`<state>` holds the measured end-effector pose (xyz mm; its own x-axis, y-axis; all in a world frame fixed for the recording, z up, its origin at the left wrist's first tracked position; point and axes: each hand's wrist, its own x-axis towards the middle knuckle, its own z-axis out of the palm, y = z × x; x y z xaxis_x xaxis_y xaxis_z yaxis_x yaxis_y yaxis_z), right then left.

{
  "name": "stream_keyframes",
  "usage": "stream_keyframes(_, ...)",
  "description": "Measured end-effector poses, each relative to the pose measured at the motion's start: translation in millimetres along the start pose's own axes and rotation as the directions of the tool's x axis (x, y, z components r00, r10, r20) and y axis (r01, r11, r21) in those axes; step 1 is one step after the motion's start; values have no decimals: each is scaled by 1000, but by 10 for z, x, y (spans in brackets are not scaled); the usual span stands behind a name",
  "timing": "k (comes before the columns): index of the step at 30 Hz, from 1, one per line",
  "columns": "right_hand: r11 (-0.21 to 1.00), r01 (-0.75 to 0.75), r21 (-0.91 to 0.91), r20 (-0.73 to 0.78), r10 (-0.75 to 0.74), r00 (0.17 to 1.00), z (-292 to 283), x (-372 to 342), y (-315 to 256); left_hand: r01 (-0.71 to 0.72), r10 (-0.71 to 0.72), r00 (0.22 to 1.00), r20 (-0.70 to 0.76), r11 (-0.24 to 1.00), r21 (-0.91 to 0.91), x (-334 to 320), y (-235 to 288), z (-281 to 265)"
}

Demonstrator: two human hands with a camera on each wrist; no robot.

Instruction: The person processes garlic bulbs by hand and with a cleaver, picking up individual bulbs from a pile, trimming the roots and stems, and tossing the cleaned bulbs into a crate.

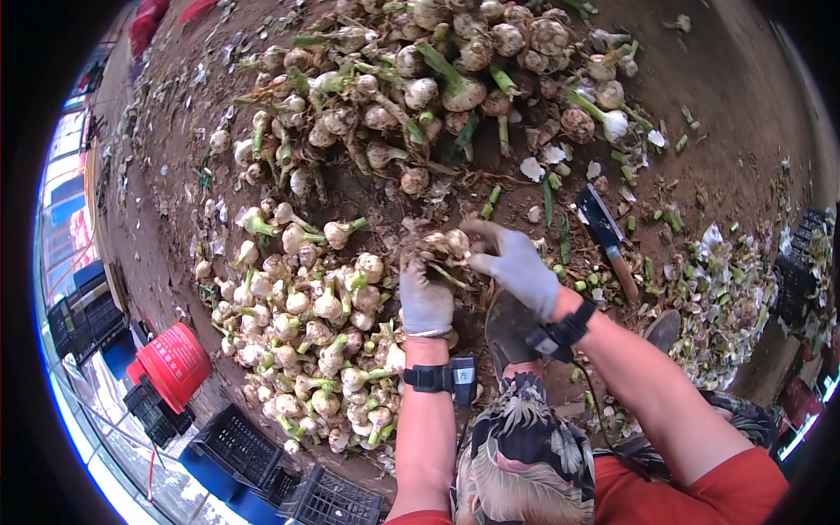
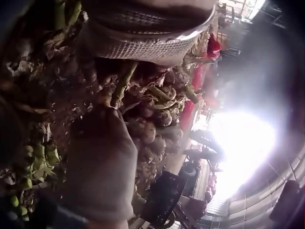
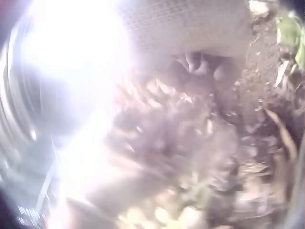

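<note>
Both hands wear pale work gloves and meet over the soil in the head view. My left hand [image 1: 426, 299] grips a garlic bulb [image 1: 452, 242] that has dry outer leaves and a green stem [image 1: 449, 276]. From the right, my right hand [image 1: 522, 269] pinches at the same garlic with curled thumb and fingers. The left wrist view shows the stem [image 2: 125, 85] between the two gloves, the bulb itself mostly hidden. Glare and blur cover much of the right wrist view.
A heap of untrimmed garlic [image 1: 385, 105] lies ahead, and trimmed bulbs [image 1: 324, 341] are piled at left. On the soil at right lies a cleaver [image 1: 604, 227] with a wooden handle, near peelings [image 1: 717, 306]. Black crates [image 1: 236, 446] and a red bucket [image 1: 175, 359] stand far left.
</note>
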<state>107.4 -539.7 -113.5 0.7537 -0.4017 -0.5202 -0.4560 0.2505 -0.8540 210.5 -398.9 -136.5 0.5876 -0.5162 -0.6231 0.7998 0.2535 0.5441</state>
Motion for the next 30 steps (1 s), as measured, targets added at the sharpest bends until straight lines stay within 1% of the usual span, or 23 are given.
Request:
stream_keyframes(2,970,-20,241,-101,45,994,-7,-120,-33,-38,35,996,79,998,43,-72,-25,173)
stream_keyframes(3,922,-154,356,-45,181,982,-66,-152,-70,-101,92,990,106,991,90,-135,-45,358)
stream_keyframes(4,819,-161,551,-9,198,980,-65,-205,-101,-114,93,993,79,940,321,-158,-99,440)
stream_keyframes(5,674,-168,719,32,209,977,-57,-247,-108,-111,100,994,49,837,536,-178,-148,525)
stream_keyframes(7,497,-111,861,68,105,992,-49,-196,137,-409,375,876,304,243,879,-187,-301,726)
stream_keyframes(8,355,-119,927,94,89,992,-52,-145,226,-439,337,844,419,-17,898,-201,-291,819)
stream_keyframes(9,244,-166,956,153,72,986,-110,-194,314,-445,331,825,458,-120,888,-298,-303,905)
stream_keyframes(11,-33,-221,975,216,-113,970,-249,-145,366,-543,156,825,542,-40,839,-407,-114,1084)
stream_keyframes(12,113,-111,987,108,38,993,-282,-211,267,-632,159,760,631,-49,773,-458,-38,1090)
stream_keyframes(13,139,-107,984,111,-21,994,-417,-171,524,-631,163,760,629,-48,775,-437,41,1063)
stream_keyframes(15,297,-62,953,63,6,998,-447,-200,261,-711,201,702,683,245,659,-339,290,946)
stream_keyframes(16,302,-76,950,82,-8,997,-525,-155,310,-628,225,770,597,428,650,-234,489,862)
stream_keyframes(17,243,-185,952,214,-98,972,-648,-142,248,-527,227,834,503,597,605,-58,751,773)
stream_keyframes(18,231,-118,966,132,-48,990,-664,-108,260,-695,385,717,581,328,640,210,1075,684)
stream_keyframes(19,224,-48,973,49,3,999,-674,-82,262,-391,489,808,329,27,920,416,1364,330)
stream_keyframes(20,235,-120,964,145,-91,985,-732,-104,142,-315,678,691,250,-29,949,706,1589,110)
stream_keyframes(21,210,-98,973,117,-83,990,-762,-75,187,-223,751,648,127,27,974,966,1827,-100)
stream_keyframes(23,194,-87,977,99,-56,993,-761,-53,207,-19,625,776,86,-113,993,1220,2363,-573)
stream_keyframes(25,269,-60,961,75,-47,996,-748,-43,194,400,563,798,-214,-229,887,1287,2609,-957)
stream_keyframes(26,289,-78,954,95,-44,994,-743,-54,195,331,567,789,-238,-66,941,1212,2641,-1093)
stream_keyframes(27,308,-95,947,114,-42,993,-740,-62,206,335,564,790,-241,-67,940,1202,2649,-1204)
stream_keyframes(29,331,-107,938,117,-12,993,-735,-71,223,229,557,826,87,-473,851,1228,2617,-1288)
stream_keyframes(30,354,-121,927,125,14,992,-718,-68,226,139,512,850,126,-448,883,1254,2611,-1330)
